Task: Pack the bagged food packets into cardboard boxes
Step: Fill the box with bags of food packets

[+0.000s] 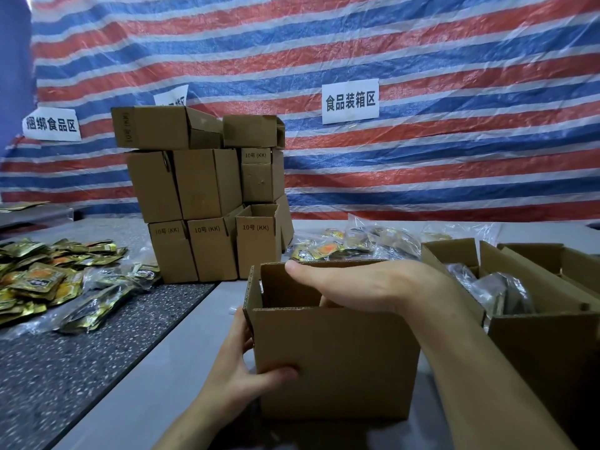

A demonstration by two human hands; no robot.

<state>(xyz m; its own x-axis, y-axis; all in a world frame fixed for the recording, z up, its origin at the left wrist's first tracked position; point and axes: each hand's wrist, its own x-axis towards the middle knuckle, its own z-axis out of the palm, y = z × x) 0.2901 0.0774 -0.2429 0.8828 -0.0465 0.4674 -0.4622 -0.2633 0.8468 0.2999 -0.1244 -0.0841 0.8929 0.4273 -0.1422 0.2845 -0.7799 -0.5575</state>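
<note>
Left hand [235,365] is gripping box [341,368] corner to steady it; right hand [357,284] is reaching inside, fingers hidden, grip unclear.

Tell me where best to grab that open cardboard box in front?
Probably its left and right walls, one hand from each side: the open cardboard box stands upright, its top rims free to pinch. The left hand grips its near left corner.
</note>
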